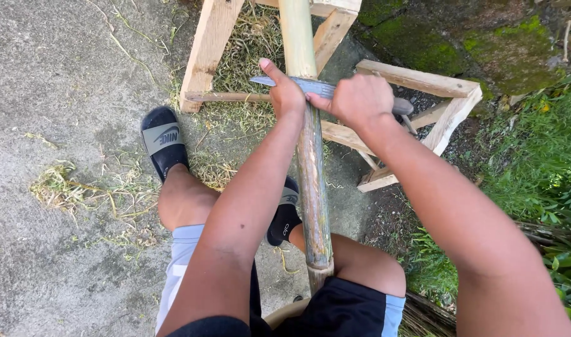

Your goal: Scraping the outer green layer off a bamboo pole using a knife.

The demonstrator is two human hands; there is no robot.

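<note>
Bamboo pole [311, 168] is lying lengthwise between the knees across a wooden stand [423, 100], while the right hand [359, 100] is clamping the knife [310, 86] handle and the left hand [284, 92] is pressing the blade's back, keeping it square for scraping.

The person is wearing dark shorts [344, 306] with pale blue-grey panels running down the sides and along the hems. Both arms are showing bare, with no sleeves reaching into view. On the feet they are wearing black slide sandals [163, 142] (each carrying a grey strap with dark lettering).
</note>
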